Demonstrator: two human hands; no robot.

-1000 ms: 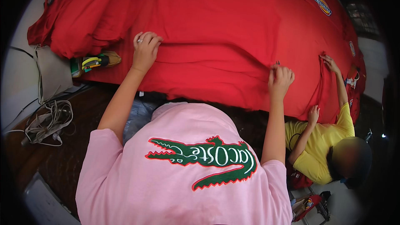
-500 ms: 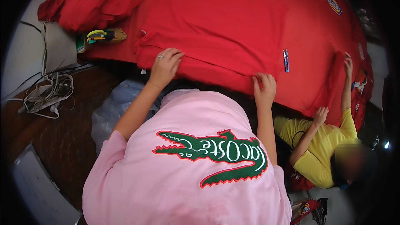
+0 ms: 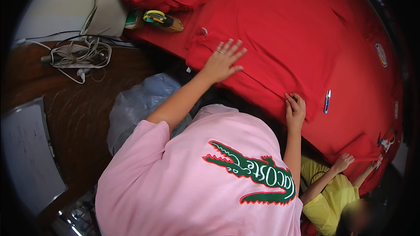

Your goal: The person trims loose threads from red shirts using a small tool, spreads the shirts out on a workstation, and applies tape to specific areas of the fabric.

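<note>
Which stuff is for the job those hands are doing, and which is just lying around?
Seems part of the job:
- red garment
- left hand, spread on it
- right hand, fingertips at its near edge

Seems just lying about, untouched:
- thread snips, to the right
- clear plastic bag
- tangled cables

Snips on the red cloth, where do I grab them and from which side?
Probably by the blue handles, reaching in from the near side with your right hand: the snips lie flat, pale blades pointing away from you.
</note>
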